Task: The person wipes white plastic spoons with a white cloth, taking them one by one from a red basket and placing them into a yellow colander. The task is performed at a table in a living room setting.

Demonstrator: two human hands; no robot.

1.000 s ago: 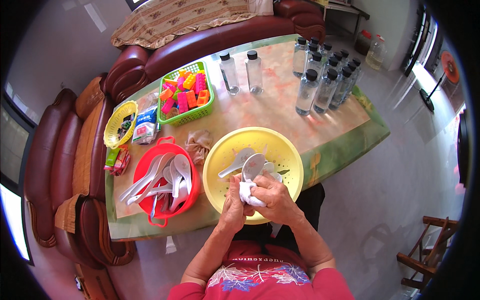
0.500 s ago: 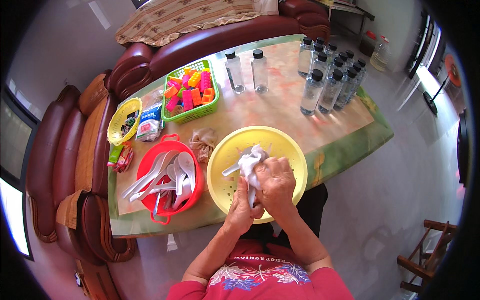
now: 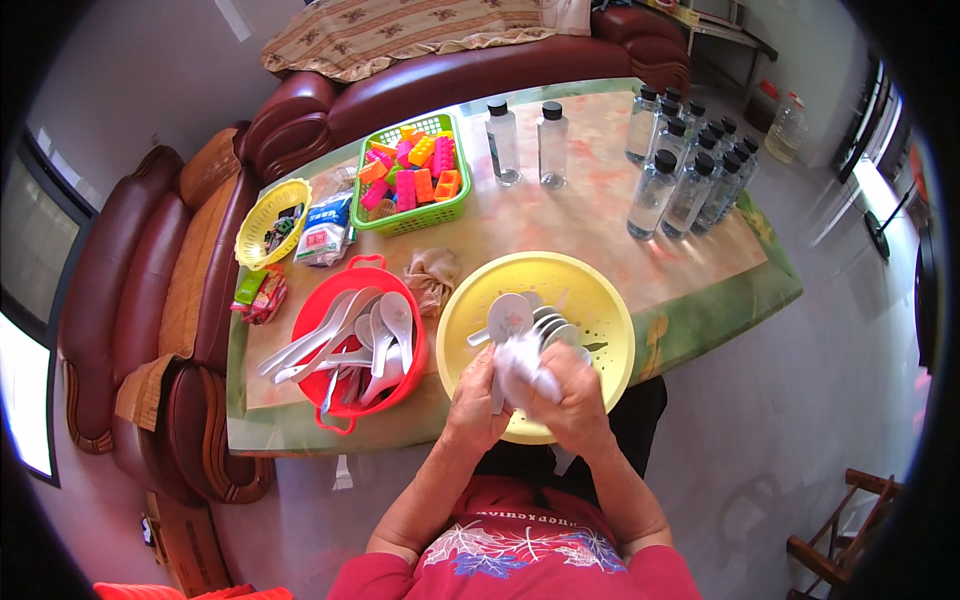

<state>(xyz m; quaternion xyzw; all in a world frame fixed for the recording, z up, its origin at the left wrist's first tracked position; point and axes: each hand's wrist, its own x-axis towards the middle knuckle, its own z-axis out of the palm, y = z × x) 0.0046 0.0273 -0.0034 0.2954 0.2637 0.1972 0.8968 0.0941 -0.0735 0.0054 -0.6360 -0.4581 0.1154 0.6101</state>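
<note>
Over a yellow colander (image 3: pixel 622 320) at the near edge of the table, my left hand (image 3: pixel 474 402) is closed around a white spoon (image 3: pixel 497 394), mostly covered by cloth and fingers. My right hand (image 3: pixel 580 402) grips a crumpled white cloth (image 3: pixel 522 366) pressed against that spoon; the cloth is blurred. Just beyond my hands, a white flowered spoon (image 3: pixel 511 314) and several stacked white spoons (image 3: pixel 553 322) lie in the colander. To the left, a red basin (image 3: pixel 301 328) holds several white spoons (image 3: pixel 397 316) and some metal cutlery. Between the two containers lies a brownish cloth (image 3: pixel 432 277).
A green basket (image 3: pixel 412 222) of colourful blocks, a yellow basket (image 3: pixel 246 236) and a plastic packet (image 3: pixel 325 232) stand at far left. Two black-capped bottles (image 3: pixel 552 146) are behind the colander, with several more bottles (image 3: pixel 688 195) at far right. A leather sofa (image 3: pixel 480 72) borders the table.
The cloth has come down toward me, uncovering the flowered spoon and the stacked spoons in the colander. Both hands still hold on. The whole view has shifted slightly.
</note>
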